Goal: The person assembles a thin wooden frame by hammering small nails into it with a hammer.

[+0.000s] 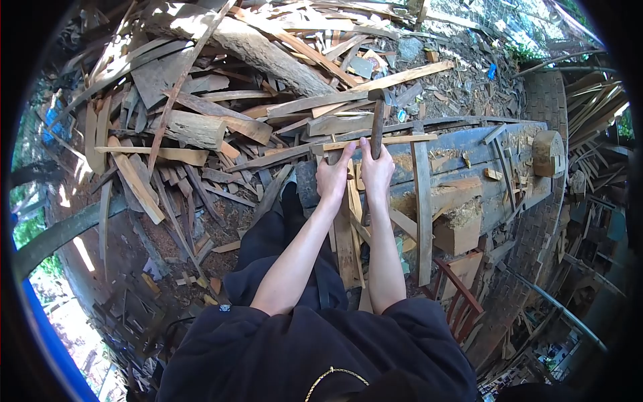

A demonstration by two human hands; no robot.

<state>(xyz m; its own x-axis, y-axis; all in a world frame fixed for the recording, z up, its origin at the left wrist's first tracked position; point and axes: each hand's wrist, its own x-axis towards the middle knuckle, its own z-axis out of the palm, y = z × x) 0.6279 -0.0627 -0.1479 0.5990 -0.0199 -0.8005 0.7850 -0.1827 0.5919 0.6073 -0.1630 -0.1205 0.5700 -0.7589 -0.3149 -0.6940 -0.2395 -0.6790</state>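
My right hand (377, 173) is closed around the handle of a hammer (378, 120), whose head points away from me. A thin wooden strip (408, 139) lies crosswise at my fingertips and runs out to the right. My left hand (333, 175) is closed on the left end of this strip, its thumb pointing forward along the wood. Both thumbs are close together, and the undersides of my fingers are hidden. Below my hands, several narrow boards (345, 248) extend toward my body.
A heavy, dark timber bench (495, 157) stretches right, carrying a wood block (548, 153) and chips. An upright plank (422, 208) leans against it. Scrap wood and a thick log (268, 57) are heaped ahead and left. A red-brown wooden frame (462, 295) sits at lower right.
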